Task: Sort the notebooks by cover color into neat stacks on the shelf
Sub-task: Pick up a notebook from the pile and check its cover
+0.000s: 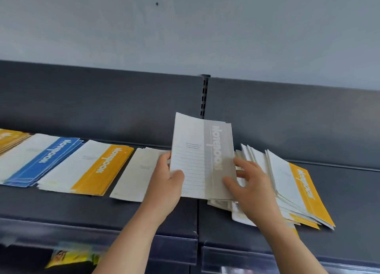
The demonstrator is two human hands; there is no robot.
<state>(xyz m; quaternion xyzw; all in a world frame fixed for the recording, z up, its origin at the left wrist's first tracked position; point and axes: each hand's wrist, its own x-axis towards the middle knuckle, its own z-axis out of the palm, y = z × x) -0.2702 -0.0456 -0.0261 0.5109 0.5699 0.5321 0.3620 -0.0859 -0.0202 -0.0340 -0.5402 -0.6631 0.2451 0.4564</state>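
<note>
Yellow shows first, in a packet (70,257) on the lower tier at the bottom left of the frame. Above it, the dark shelf (61,208) carries the work. At centre, the left hand (166,183) grips the left edge of the grey notebooks (197,160), apparently a thin bundle held upright. The right hand (250,185) touches their lower right edge, fingers spread and fairly straight.

Sorting looks well begun but not finished. Left of the hands, a grey stack (133,175), a yellow stack (96,171) and a blue stack (41,162) lie side by side. Another yellow stack (10,140) sits at the far left edge. All are grouped by colour but slightly fanned. Right of the hands, a slumped mixed pile (292,187) remains unsorted. Behind everything rises the dark back panel (102,101).
</note>
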